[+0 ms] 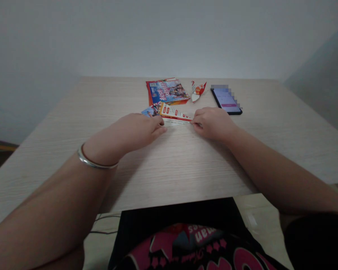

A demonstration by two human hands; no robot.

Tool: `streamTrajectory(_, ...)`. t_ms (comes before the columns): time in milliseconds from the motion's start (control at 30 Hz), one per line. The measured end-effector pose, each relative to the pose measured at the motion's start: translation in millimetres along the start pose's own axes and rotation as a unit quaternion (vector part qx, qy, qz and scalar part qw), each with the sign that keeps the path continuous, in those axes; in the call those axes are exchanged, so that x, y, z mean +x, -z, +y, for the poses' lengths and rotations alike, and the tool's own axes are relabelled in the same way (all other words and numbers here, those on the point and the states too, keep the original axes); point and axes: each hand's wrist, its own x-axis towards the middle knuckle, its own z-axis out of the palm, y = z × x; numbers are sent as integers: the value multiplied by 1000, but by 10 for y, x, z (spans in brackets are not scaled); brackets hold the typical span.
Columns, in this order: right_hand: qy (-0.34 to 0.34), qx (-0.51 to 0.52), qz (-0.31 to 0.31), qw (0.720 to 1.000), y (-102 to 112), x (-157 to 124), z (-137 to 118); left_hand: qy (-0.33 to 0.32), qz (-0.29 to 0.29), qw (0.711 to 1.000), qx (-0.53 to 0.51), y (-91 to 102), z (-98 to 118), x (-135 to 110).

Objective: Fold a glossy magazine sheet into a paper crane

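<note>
A printed paper leaflet (175,114), orange, white and blue, lies folded on the light wooden table (169,168) between my hands. My left hand (135,131), with a silver bangle on its wrist, pinches the leaflet's left end with closed fingers. My right hand (212,122) pinches the right end, fingers curled down onto the paper. Both hands rest on the tabletop.
Behind the leaflet lies a stack of colourful flyers (166,91). To its right sit a small folded paper shape (198,91) and a smartphone (227,100) with its screen lit. A plain wall stands behind the table. Cables run under the near edge.
</note>
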Motion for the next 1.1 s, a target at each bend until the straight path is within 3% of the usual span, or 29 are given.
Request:
streamTrajectory(300,-12,15,9,1000,-17,-14,31,78,34,994,66,18,86,-39)
streamTrajectory(567,-19,14,-2,1000,-7,-5,25,170,0,981,89,93,120,-4)
streamTrajectory(667,-21,17,3,1000,-5,3,4,125,45,987,93,51,146,38)
streamTrajectory(867,-15,33,38,999,-50,12,2,-39,129,989,60,-152,146,164)
streamTrajectory(1100,-32,88,63,994,-111,7,28,-34,111,990,77,-245,70,243)
